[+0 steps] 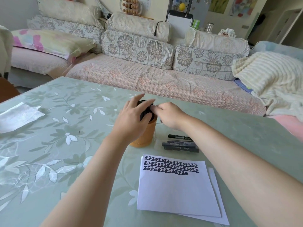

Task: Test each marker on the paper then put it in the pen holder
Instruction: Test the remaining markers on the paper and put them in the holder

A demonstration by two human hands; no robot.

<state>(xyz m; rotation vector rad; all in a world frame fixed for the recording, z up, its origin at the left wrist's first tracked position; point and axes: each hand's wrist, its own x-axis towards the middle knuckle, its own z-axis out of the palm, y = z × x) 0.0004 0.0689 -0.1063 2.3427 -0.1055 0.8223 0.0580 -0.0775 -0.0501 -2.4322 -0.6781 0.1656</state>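
An orange pen holder stands on the table just beyond the paper, with a bunch of black markers sticking out of its top. My left hand wraps around that bunch from the left. My right hand reaches in from the right and pinches the top of the markers with its fingertips. Several more black markers lie side by side on the table to the right of the holder. The white paper lies near me, with three rows of black test marks across its top.
The table has a green floral cover under glass. A folded white sheet lies at the far left. A second sheet sticks out under the paper. A sofa with cushions runs along the table's far edge.
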